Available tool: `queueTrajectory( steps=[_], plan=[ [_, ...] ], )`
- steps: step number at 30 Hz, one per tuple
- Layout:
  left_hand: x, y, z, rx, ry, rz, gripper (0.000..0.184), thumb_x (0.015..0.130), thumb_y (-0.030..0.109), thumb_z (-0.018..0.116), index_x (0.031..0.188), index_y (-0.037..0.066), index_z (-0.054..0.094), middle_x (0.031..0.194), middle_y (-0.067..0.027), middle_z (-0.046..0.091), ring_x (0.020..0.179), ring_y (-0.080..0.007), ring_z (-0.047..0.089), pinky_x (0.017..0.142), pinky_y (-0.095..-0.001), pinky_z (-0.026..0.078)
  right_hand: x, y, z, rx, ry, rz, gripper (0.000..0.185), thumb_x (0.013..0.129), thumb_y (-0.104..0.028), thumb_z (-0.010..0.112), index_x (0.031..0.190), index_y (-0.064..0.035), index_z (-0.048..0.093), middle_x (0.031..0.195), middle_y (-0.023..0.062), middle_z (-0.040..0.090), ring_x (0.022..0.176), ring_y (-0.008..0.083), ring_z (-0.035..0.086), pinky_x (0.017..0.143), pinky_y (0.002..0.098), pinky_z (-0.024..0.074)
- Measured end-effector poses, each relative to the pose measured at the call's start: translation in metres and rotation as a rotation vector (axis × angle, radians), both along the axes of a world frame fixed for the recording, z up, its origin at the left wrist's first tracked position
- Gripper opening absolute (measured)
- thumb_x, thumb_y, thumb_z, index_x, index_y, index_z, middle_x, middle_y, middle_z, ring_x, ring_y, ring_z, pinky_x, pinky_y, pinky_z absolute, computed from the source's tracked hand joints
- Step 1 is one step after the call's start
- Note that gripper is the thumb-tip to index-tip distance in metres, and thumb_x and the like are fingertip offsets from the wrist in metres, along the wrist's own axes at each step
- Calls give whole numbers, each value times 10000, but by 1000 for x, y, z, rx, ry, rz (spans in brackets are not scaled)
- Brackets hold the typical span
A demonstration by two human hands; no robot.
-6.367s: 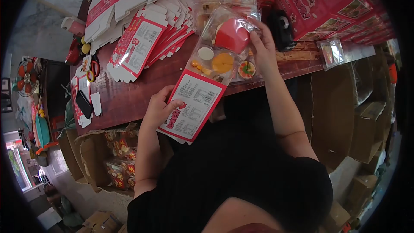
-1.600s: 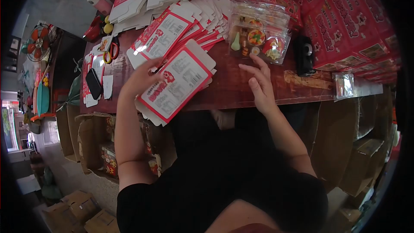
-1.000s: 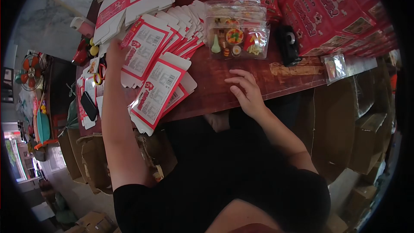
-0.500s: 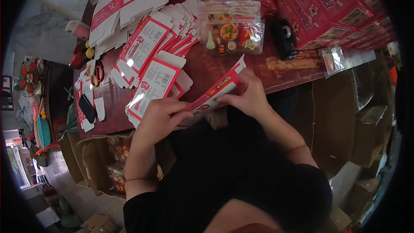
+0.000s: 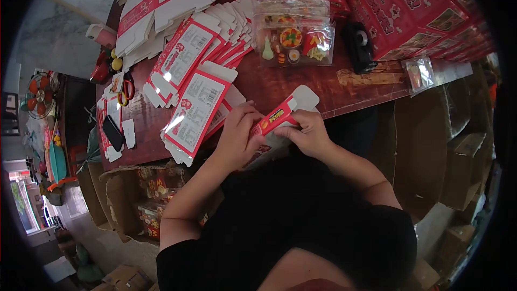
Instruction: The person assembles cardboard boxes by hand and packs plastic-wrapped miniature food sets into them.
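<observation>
Between my hands, just off the table's front edge, is a red and white cardboard box (image 5: 276, 118) with a white end flap standing out at its upper right. My left hand (image 5: 240, 133) grips the box's lower left end, fingers over the top. With thumb and fingers, my right hand (image 5: 306, 133) pinches the box near the flap end. Part of the box is hidden behind my hands. Flat printed cartons (image 5: 200, 110) lie fanned in a pile left of my hands. Beyond them on the table are clear packs of toy food (image 5: 294, 40).
Stacked red printed boxes (image 5: 398, 11) fill the back right, beside a black tape dispenser (image 5: 359, 48). Yellow-handled scissors (image 5: 126, 92) and a phone (image 5: 112, 132) lie at the left. Open cardboard cartons stand below, left (image 5: 121, 196) and right (image 5: 417, 151).
The box has been turned so its red narrow side and white end flap face me more. My left hand has moved right and up, closer to my right hand.
</observation>
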State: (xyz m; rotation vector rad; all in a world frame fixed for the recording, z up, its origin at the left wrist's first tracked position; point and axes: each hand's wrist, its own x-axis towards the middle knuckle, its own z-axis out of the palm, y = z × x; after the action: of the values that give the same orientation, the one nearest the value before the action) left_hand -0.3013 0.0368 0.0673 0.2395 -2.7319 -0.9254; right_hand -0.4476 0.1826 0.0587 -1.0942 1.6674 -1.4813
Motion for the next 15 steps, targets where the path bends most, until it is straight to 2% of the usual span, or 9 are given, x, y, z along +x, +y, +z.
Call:
queueTrajectory(
  steps=[1,2,5,6,7,9,11,12,15],
  plan=[
    [2,4,6,-38,-45,26,434,852,293,596,1157,15,462,1150,-178,490,1096,-329,492,925,-393,397,-1,-2,-1,-16,18,-77,157,785,-106,696,892,4,661,769,71,672,719,124,639,631,264,498],
    [3,7,12,-76,-90,50,497,825,286,624,1196,10,441,1134,-198,526,1088,-360,517,894,-421,431,-4,-6,1,-64,-130,-96,167,790,-111,692,915,-6,657,726,59,654,716,112,629,636,262,490],
    [17,6,15,200,-408,265,463,812,195,659,1188,11,461,1006,-222,601,946,-392,586,785,-419,482,-23,-26,-13,-100,-96,-84,252,818,-118,660,1047,-22,618,708,68,647,698,107,618,653,250,481],
    [25,-2,4,150,-298,234,447,815,162,648,1180,-13,459,918,-227,632,834,-399,620,697,-400,507,-39,-35,-13,-96,-33,-159,318,835,-141,641,1127,-40,565,719,83,645,695,125,621,663,254,479],
    [31,-9,-3,173,-284,245,432,818,151,642,1176,-16,465,926,-220,633,831,-384,627,695,-388,507,-59,-46,-14,-92,29,-232,387,851,-163,622,1207,-58,512,729,99,644,691,143,624,672,257,477],
    [38,-20,-9,216,-258,270,403,824,129,631,1166,-20,478,941,-206,636,825,-354,639,692,-363,508,-97,-65,-2,174,271,-330,503,849,-236,619,1284,-92,412,782,133,647,717,241,644,687,322,493],
    [37,-23,3,451,-368,381,375,833,128,624,1146,-30,493,924,-185,644,852,-277,643,737,-341,494,-127,-80,-11,399,641,-327,564,826,-281,637,1298,-105,385,813,156,644,751,298,641,698,368,497],
    [36,-23,7,496,-345,403,381,831,144,628,1138,-35,491,910,-181,647,845,-279,646,722,-350,495,-139,-85,-19,509,828,-323,594,815,-304,645,1305,-111,371,829,168,643,769,326,640,703,391,499],
    [38,-26,3,574,-280,451,383,835,158,629,1130,-44,494,893,-165,654,828,-243,645,714,-339,494,-143,-80,-32,386,833,-409,587,737,-387,708,1156,-77,438,820,183,641,796,346,638,697,420,501]
  ],
)
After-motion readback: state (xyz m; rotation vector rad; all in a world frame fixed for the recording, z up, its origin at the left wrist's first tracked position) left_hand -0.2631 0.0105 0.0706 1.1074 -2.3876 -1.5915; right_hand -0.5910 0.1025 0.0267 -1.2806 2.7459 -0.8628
